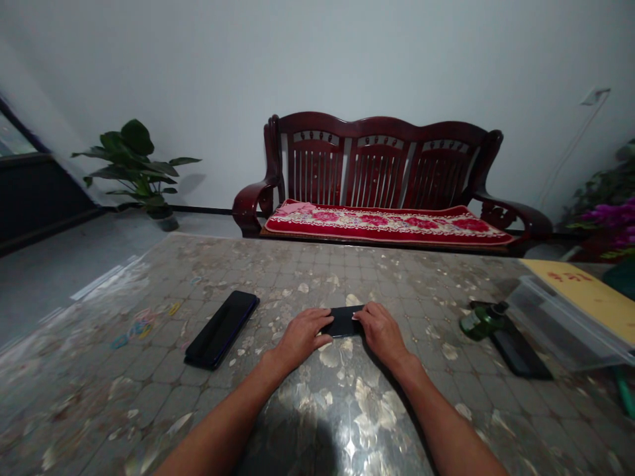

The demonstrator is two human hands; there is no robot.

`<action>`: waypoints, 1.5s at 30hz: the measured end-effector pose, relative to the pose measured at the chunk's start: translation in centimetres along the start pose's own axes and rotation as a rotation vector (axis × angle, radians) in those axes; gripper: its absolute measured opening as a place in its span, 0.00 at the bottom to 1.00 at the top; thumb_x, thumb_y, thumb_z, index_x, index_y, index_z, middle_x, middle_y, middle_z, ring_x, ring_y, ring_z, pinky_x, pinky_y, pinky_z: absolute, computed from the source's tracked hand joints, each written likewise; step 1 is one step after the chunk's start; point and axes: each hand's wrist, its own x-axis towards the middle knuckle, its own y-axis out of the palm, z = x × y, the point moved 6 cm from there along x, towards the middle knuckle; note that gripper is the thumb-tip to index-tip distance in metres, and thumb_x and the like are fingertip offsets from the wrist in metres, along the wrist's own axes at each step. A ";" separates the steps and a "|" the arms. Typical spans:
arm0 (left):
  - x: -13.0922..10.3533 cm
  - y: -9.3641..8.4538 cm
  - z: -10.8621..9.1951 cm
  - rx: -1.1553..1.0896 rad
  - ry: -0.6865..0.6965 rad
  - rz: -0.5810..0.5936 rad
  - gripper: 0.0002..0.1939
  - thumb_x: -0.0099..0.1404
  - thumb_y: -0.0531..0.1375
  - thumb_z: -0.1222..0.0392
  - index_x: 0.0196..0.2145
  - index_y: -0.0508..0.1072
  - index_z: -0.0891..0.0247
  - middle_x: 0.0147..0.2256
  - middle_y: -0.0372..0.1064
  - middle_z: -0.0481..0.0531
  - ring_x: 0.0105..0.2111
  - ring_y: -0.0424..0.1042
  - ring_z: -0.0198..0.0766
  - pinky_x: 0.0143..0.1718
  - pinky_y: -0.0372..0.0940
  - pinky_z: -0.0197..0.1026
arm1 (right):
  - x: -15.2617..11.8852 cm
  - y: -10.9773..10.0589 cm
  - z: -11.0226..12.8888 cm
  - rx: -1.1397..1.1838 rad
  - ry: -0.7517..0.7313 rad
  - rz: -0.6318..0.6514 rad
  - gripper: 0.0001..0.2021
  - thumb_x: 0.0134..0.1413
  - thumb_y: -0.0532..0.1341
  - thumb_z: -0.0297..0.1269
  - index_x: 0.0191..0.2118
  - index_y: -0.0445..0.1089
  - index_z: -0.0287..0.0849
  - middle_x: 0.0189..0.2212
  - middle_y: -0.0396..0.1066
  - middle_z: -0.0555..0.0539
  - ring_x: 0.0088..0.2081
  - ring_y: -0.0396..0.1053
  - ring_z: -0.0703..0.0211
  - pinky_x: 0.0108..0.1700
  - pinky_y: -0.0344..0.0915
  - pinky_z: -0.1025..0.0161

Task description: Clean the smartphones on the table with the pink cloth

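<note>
Currently, I have one thin, dark rectangle (344, 321) on the glossy, flower-patterned table (397, 277), between two hands: left hand (301, 334) holding one end between thumb and fingers, right hand (381, 332) curling its fingers onto the other. One green bottle (482, 322) is rightward.

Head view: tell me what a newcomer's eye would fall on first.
Probably the red floral cover, spread along the seat of the dark wooden bench against the pale wall. Next, likely, the left hand and right hand at opposite ends of a flat black object on the patterned table. The bright yellow sheet over the clear box stands out at the right.
</note>
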 end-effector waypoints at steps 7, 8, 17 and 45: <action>-0.1 0.1 0.1 -0.010 0.015 -0.007 0.21 0.62 0.69 0.59 0.53 0.76 0.58 0.56 0.72 0.58 0.56 0.72 0.48 0.59 0.65 0.53 | -0.1 -0.1 -1.7 -0.027 0.065 -0.055 0.13 0.64 0.54 0.25 0.39 0.76 0.43 0.33 0.69 0.45 0.39 0.65 0.54 0.41 0.61 0.62; -0.1 0.1 0.1 -0.011 0.017 -0.009 0.21 0.62 0.69 0.59 0.53 0.76 0.58 0.56 0.72 0.58 0.56 0.72 0.48 0.59 0.65 0.52 | -0.1 -0.1 -1.9 -0.030 0.068 -0.057 0.13 0.64 0.54 0.25 0.39 0.76 0.43 0.34 0.69 0.45 0.39 0.65 0.54 0.42 0.61 0.62; 0.0 0.0 -0.2 0.020 -0.002 0.016 0.21 0.62 0.69 0.59 0.53 0.76 0.60 0.56 0.72 0.59 0.57 0.71 0.49 0.60 0.64 0.52 | -0.2 -0.1 -0.3 0.073 -0.010 0.010 0.13 0.65 0.54 0.25 0.40 0.76 0.44 0.34 0.69 0.46 0.38 0.66 0.56 0.41 0.61 0.64; -0.1 0.0 -0.3 0.046 0.005 0.024 0.22 0.63 0.68 0.57 0.55 0.75 0.61 0.57 0.72 0.59 0.57 0.71 0.49 0.60 0.64 0.51 | 1.8 1.3 -1.2 0.050 0.051 0.082 0.13 0.65 0.55 0.26 0.39 0.77 0.44 0.34 0.69 0.47 0.40 0.66 0.57 0.42 0.59 0.65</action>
